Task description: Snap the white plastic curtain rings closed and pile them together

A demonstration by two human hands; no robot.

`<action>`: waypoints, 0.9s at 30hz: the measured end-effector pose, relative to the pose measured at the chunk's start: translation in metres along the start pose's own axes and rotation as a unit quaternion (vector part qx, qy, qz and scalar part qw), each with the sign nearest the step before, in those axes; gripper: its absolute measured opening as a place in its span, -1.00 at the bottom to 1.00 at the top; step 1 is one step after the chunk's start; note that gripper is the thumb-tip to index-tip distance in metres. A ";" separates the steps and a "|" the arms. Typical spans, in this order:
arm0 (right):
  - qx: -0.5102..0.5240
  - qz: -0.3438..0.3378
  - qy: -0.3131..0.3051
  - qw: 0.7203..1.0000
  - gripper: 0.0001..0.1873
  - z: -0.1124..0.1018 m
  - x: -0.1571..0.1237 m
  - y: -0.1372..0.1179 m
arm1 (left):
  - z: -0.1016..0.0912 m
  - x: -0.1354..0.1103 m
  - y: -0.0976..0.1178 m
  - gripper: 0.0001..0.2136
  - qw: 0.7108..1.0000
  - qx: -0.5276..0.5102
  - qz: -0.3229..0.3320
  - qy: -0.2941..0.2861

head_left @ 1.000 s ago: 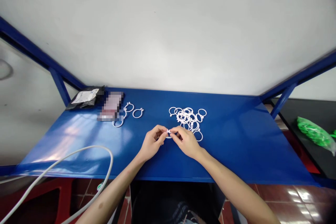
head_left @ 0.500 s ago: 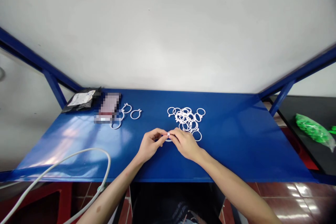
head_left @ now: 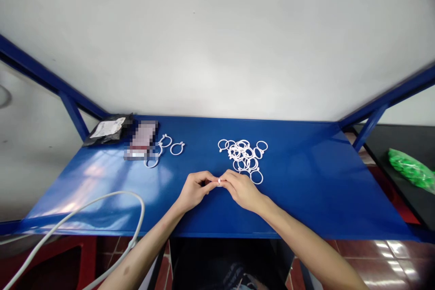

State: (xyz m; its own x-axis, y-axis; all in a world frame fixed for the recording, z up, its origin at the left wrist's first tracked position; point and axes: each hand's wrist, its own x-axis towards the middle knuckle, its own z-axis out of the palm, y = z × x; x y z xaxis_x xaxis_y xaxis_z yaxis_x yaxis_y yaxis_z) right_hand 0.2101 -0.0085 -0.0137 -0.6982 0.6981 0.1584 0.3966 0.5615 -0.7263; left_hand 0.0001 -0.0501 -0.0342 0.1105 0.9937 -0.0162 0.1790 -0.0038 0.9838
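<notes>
My left hand (head_left: 196, 189) and my right hand (head_left: 242, 189) meet over the near middle of the blue table. Between their fingertips they pinch a white ring (head_left: 219, 181), of which only a small part shows; the fingers cover the rest. Just beyond my right hand lies a loose pile of white rings (head_left: 243, 150) with small knobbed ends, several overlapping. One more white ring (head_left: 257, 177) lies close to my right knuckles. To the left, farther from my hands, a few white rings (head_left: 177, 148) with their two end tabs together rest apart from the pile.
A pixelated flat object (head_left: 143, 138) and a black plastic package (head_left: 110, 130) with a white label lie at the back left. A white cable (head_left: 102, 195) loops over the front left edge. At right, a bag of green pieces (head_left: 411, 168) sits on a black surface.
My fingertips have drawn closer together and slightly toward me, with the two tabs of the ring now pressed together. The view has shifted slightly; the other rings lie as before.
</notes>
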 end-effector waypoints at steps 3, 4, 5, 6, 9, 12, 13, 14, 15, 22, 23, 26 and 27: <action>-0.014 -0.004 -0.001 1.000 -0.80 0.000 0.000 0.000 | -0.001 0.000 0.001 -0.74 1.000 0.003 0.001 -0.002; -0.018 -0.004 0.005 1.000 -0.80 0.001 0.001 0.000 | 0.000 0.000 0.001 -0.74 1.000 0.002 -0.001 -0.001; -0.023 -0.003 0.014 1.000 -0.80 0.002 0.001 0.000 | 0.000 0.001 0.001 -0.74 1.000 0.001 -0.003 -0.001; -0.030 -0.003 0.026 0.999 -0.79 0.003 0.002 0.000 | 0.001 0.001 0.001 -0.74 1.000 0.002 -0.004 -0.001; -0.058 -0.023 0.071 0.995 -0.77 0.004 0.005 0.003 | 0.002 0.004 0.000 -0.78 0.999 0.031 0.023 0.010; -0.102 -0.045 0.141 0.984 -0.76 -0.003 0.008 0.008 | -0.008 0.014 -0.002 -0.82 0.979 0.152 0.097 0.094; -0.124 -0.041 0.169 0.977 -0.75 -0.007 0.009 0.010 | -0.014 0.019 -0.004 -0.82 0.959 0.213 0.118 0.141; -0.149 -0.030 0.198 0.968 -0.74 -0.011 0.010 0.013 | -0.022 0.024 -0.006 -0.82 0.933 0.278 0.132 0.189; -0.177 -0.015 0.223 0.959 -0.73 -0.016 0.011 0.016 | -0.031 0.029 -0.009 -0.80 0.901 0.340 0.138 0.233; -0.278 0.090 0.259 0.921 -0.79 -0.032 0.013 0.027 | -0.069 0.045 -0.029 -0.64 0.797 0.530 0.070 0.282; -0.274 0.086 0.260 0.922 -0.79 -0.032 0.013 0.026 | -0.070 0.045 -0.030 -0.66 0.800 0.528 0.067 0.278; -0.260 0.050 0.279 0.923 -0.77 -0.029 0.013 0.019 | -0.071 0.043 -0.032 -0.71 0.820 0.499 0.079 0.269; -0.256 0.035 0.285 0.923 -0.77 -0.028 0.013 0.016 | -0.071 0.043 -0.032 -0.72 0.829 0.486 0.084 0.263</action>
State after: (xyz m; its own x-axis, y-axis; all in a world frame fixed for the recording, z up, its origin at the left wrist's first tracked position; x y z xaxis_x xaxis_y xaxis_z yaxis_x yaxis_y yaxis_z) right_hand 0.2242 0.0217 -0.0050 -0.2917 0.7794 0.5545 0.7602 0.5407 -0.3602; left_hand -0.0700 0.0005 -0.0535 -0.1827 0.8800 0.4384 0.9361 0.0194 0.3511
